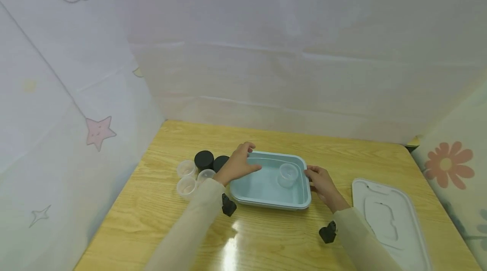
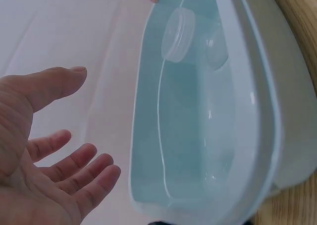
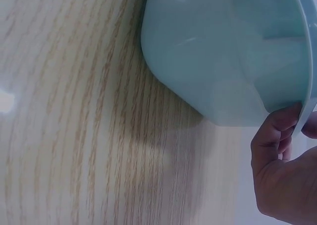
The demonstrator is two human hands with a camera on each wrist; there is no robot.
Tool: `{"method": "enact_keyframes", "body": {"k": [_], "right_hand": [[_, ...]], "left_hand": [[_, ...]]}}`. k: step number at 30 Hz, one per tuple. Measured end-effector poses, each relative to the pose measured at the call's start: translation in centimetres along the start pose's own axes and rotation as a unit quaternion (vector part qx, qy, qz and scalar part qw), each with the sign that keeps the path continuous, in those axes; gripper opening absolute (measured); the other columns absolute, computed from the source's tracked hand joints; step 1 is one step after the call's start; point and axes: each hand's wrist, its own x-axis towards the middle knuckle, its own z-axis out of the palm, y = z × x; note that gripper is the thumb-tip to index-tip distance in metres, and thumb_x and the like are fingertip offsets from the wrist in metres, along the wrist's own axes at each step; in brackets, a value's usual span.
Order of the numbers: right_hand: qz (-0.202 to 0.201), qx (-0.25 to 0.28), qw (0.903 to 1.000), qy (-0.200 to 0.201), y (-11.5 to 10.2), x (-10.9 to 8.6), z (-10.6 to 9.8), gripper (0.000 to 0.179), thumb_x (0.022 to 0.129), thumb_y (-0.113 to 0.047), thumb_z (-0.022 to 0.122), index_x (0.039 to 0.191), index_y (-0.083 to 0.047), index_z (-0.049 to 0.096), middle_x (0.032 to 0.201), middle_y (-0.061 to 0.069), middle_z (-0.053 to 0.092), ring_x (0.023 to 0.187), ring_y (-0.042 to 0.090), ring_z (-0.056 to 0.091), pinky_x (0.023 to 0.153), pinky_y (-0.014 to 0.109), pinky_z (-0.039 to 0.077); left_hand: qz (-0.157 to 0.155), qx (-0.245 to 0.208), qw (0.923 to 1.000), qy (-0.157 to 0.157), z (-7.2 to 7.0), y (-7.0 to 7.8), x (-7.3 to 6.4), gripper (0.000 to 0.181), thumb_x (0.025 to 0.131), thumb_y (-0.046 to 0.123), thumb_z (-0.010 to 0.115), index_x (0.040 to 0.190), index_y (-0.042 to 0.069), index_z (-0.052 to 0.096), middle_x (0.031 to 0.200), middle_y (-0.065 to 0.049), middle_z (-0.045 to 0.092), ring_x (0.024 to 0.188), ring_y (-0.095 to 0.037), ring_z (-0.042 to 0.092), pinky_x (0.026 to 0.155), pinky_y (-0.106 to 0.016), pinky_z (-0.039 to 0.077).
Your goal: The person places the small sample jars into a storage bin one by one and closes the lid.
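A light-blue plastic bin (image 1: 253, 187) with a wide rim stands on the wooden table. Inside it, toward the right end, is a clear round plastic cup (image 1: 288, 176), also visible in the left wrist view. My right hand (image 1: 320, 181) pinches the bin's right rim between thumb and fingers; the right wrist view shows this grip up close. Over the bin's left end my left hand (image 1: 239, 164) is spread, thumb apart from the fingers. The left wrist view shows that palm (image 2: 49, 185) holding nothing, beside the bin's end.
Left of the bin stand several clear plastic cups (image 1: 186, 188) and black round-topped containers (image 1: 204, 160), partly behind my left arm. A white lid (image 1: 393, 224) lies on the table at the right. Pale printed sheets (image 1: 243, 72) hang around the table.
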Motion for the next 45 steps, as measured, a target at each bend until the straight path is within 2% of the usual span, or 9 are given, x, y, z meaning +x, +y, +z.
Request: {"method": "enact_keyframes", "body": {"k": [6, 12, 18, 25, 29, 36, 41, 45], "right_hand": [[0.001, 0.0, 1.0, -0.007, 0.2, 0.2, -0.2, 0.046, 0.101, -0.02, 0.04, 0.137, 0.008, 0.035, 0.116, 0.008, 0.051, 0.094, 0.011, 0.053, 0.078, 0.024, 0.052], [-0.002, -0.003, 1.0, -0.003, 0.3, 0.2, -0.2, 0.048, 0.102, -0.021, 0.039, 0.139, 0.009, 0.032, 0.122, 0.013, 0.049, 0.098, 0.013, 0.051, 0.079, 0.025, 0.051], [0.001, 0.004, 1.0, -0.005, 0.2, 0.1, 0.1, 0.047, 0.102, -0.02, 0.039, 0.139, 0.009, 0.031, 0.122, 0.013, 0.048, 0.099, 0.014, 0.051, 0.079, 0.025, 0.051], [0.003, 0.004, 1.0, 0.001, 0.2, 0.0, 0.2, 0.047, 0.102, -0.019, 0.038, 0.138, 0.009, 0.03, 0.123, 0.015, 0.046, 0.098, 0.014, 0.05, 0.078, 0.025, 0.051], [0.007, 0.002, 1.0, 0.004, 0.1, 0.1, 0.2, 0.049, 0.102, -0.019, 0.037, 0.14, 0.01, 0.028, 0.127, 0.017, 0.044, 0.101, 0.015, 0.05, 0.079, 0.025, 0.051], [0.01, 0.004, 0.9999, 0.012, 0.3, 0.3, 0.1, 0.049, 0.101, -0.019, 0.038, 0.14, 0.01, 0.029, 0.127, 0.017, 0.045, 0.103, 0.016, 0.05, 0.079, 0.025, 0.052], [0.009, 0.005, 0.9998, 0.015, 0.2, 0.3, 0.0, 0.049, 0.101, -0.02, 0.039, 0.14, 0.009, 0.03, 0.126, 0.016, 0.045, 0.102, 0.016, 0.049, 0.079, 0.024, 0.051], [0.008, 0.001, 0.9999, 0.007, 0.3, 0.3, 0.1, 0.049, 0.102, -0.021, 0.038, 0.14, 0.009, 0.029, 0.127, 0.016, 0.044, 0.103, 0.016, 0.049, 0.079, 0.024, 0.051]], "left_hand": [[-0.003, 0.006, 0.9996, 0.028, -1.2, -0.9, -1.2, 0.061, 0.086, 0.022, 0.071, 0.137, 0.007, 0.04, 0.133, -0.016, 0.046, 0.12, -0.033, 0.048, 0.095, -0.045, 0.045], [-0.014, -0.007, 0.9985, 0.053, -2.3, -2.0, -2.3, 0.061, 0.087, 0.02, 0.07, 0.138, 0.006, 0.04, 0.133, -0.017, 0.046, 0.12, -0.036, 0.048, 0.095, -0.047, 0.045], [-0.025, -0.014, 0.9961, 0.084, -3.7, -3.0, -4.0, 0.061, 0.086, 0.019, 0.071, 0.138, 0.006, 0.04, 0.133, -0.017, 0.047, 0.12, -0.036, 0.049, 0.093, -0.048, 0.047], [-0.05, -0.064, 0.9912, 0.104, -5.5, -4.4, -5.7, 0.064, 0.087, 0.019, 0.07, 0.14, 0.005, 0.037, 0.137, -0.019, 0.044, 0.122, -0.037, 0.045, 0.099, -0.049, 0.043], [-0.061, -0.073, 0.9888, 0.115, -6.3, -5.2, -6.4, 0.065, 0.086, 0.02, 0.07, 0.14, 0.004, 0.036, 0.137, -0.019, 0.043, 0.122, -0.035, 0.045, 0.1, -0.049, 0.042], [-0.074, -0.054, 0.9866, 0.135, -6.8, -6.7, -8.2, 0.065, 0.086, 0.018, 0.07, 0.139, 0.0, 0.036, 0.135, -0.022, 0.043, 0.12, -0.039, 0.045, 0.1, -0.052, 0.04], [-0.1, -0.033, 0.9821, 0.156, -7.0, -8.0, -9.6, 0.066, 0.086, 0.022, 0.071, 0.138, 0.001, 0.037, 0.133, -0.023, 0.044, 0.119, -0.04, 0.047, 0.099, -0.051, 0.041], [-0.116, -0.049, 0.9774, 0.169, -7.1, -9.1, -10.8, 0.064, 0.086, 0.02, 0.07, 0.137, 0.0, 0.037, 0.134, -0.024, 0.043, 0.121, -0.039, 0.045, 0.101, -0.05, 0.04]]}}
